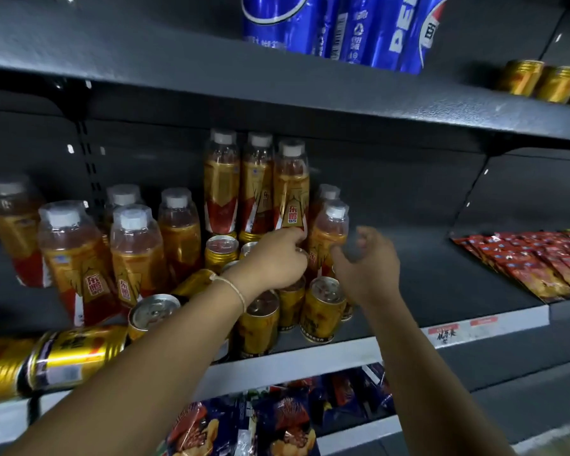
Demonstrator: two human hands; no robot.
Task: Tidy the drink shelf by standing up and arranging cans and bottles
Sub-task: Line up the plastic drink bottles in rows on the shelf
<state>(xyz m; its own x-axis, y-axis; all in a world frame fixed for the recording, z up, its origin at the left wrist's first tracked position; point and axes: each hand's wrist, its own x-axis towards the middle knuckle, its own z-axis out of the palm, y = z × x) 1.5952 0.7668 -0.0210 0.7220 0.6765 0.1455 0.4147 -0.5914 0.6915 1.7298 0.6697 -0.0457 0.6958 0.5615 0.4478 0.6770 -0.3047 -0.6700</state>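
A person's two hands reach into the middle shelf [326, 360] of a drinks display. The left hand [273, 261] curls its fingers over the top of a gold can among the standing cans [323, 309]; the can itself is mostly hidden. The right hand [366, 261] hovers just beside, fingers loosely bent, holding nothing. Much appears done: tall bottles [254, 185] stand at the back, short bottles [135, 255] to the left, several cans upright in front. Work remains: two cans [76, 353] lie on their sides at the left edge, one cut off by the frame, and another tilts behind the left wrist. Motion blur softens the labels.
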